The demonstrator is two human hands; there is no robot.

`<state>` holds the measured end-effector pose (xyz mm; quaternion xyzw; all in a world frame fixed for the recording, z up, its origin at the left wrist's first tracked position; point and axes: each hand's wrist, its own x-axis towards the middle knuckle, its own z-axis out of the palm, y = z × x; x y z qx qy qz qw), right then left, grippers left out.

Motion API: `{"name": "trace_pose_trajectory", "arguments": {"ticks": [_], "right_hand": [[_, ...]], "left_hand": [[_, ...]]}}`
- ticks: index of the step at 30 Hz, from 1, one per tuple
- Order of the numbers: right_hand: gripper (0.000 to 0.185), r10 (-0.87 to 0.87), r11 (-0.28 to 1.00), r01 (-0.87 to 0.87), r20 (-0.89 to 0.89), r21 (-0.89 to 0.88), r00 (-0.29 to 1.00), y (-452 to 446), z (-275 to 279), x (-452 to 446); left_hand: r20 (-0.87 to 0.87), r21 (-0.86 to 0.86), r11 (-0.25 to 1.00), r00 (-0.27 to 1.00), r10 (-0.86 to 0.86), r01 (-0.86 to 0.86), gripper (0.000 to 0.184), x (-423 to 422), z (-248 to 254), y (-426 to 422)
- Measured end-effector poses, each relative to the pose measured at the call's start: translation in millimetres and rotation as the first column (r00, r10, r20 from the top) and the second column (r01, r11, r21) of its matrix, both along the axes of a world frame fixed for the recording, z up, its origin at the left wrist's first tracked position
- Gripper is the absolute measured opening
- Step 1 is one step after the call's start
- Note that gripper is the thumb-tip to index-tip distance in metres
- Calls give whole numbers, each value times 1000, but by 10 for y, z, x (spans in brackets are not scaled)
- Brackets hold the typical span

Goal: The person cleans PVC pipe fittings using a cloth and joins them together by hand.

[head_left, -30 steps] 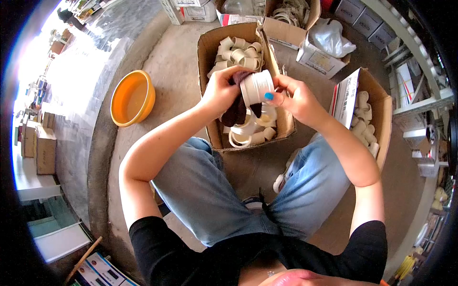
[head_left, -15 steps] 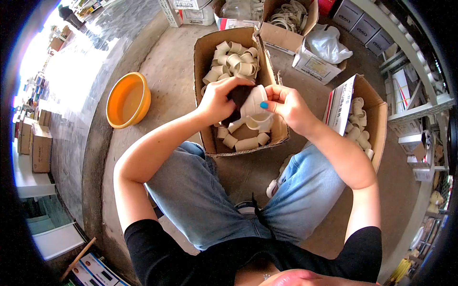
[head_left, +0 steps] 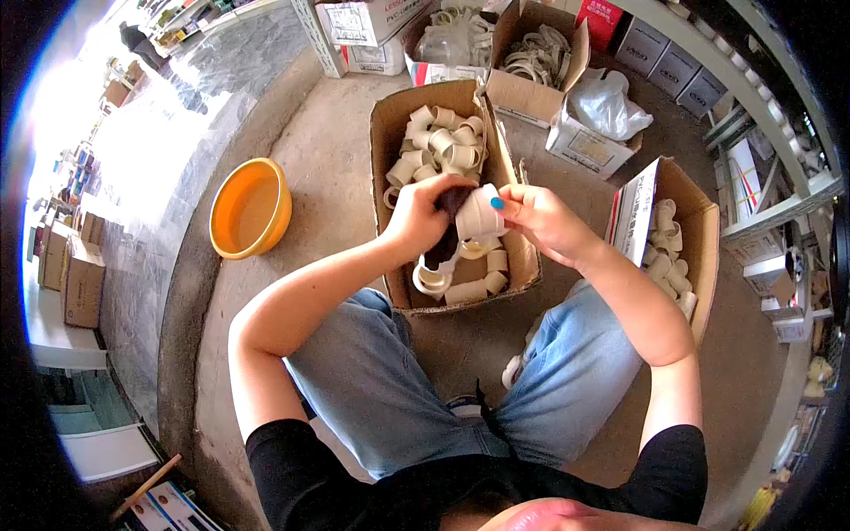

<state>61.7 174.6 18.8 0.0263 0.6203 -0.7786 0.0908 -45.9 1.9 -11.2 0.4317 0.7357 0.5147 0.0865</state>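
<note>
Above an open cardboard box (head_left: 404,285) of cream pipe fittings (head_left: 443,142), both my hands are at one large white fitting (head_left: 479,215). My left hand (head_left: 420,212) is closed around a dark brown cloth (head_left: 453,200), which presses against the fitting's left side. With thumb and fingers, my right hand (head_left: 542,218) pinches the fitting's right rim. Just below, a white ring-shaped piece (head_left: 433,278) hangs near the cloth; whether it joins the held fitting I cannot tell.
An orange basin (head_left: 251,209) stands on the floor at the left. Another box of fittings (head_left: 706,226) is beside my right knee. Further boxes (head_left: 528,91) and a white box with a plastic bag (head_left: 589,142) lie ahead. Metal shelving (head_left: 784,210) runs along the right.
The white fitting has been turned and tilted between my hands, and the cloth has shifted against it. The whole view has shifted slightly.
</note>
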Motion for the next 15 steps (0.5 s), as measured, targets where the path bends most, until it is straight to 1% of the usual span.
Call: {"name": "trace_pose_trajectory", "arguments": {"ticks": [1,3,4,5,7,10,12,13,14,15], "right_hand": [[21,-4,976,25,99,-214,995,17,-26,-10],[17,49,978,-5,207,-208,977,69,-94,-7],[15,84,985,-54,179,-166,980,81,-128,-14],[14,105,983,-75,184,-165,977,95,-146,-11],[13,47,989,-36,79,-142,996,58,-113,11],[9,-34,999,33,-110,-13,993,-10,-27,41],[8,1,994,18,-181,105,984,-3,25,71],[7,23,986,13,-214,167,977,12,35,85],[10,16,977,30,-213,210,977,28,-4,93],[12,68,935,73,-376,348,924,29,14,100]], "left_hand": [[-136,-3,999,990,-36,36,38,12,29,-19],[-329,-19,995,939,-98,97,43,77,102,-45],[-409,-4,990,903,-133,144,49,89,119,-54],[-444,-51,988,883,-154,146,51,113,168,-80],[-459,16,993,883,-99,119,46,100,146,-54],[-305,64,995,951,-51,74,46,68,185,-40],[-26,111,993,999,-31,34,42,98,155,-31],[116,132,991,993,-22,7,40,115,145,-17],[229,147,989,972,-43,9,39,142,147,-9],[339,161,987,939,-63,8,38,180,160,-10]]}}
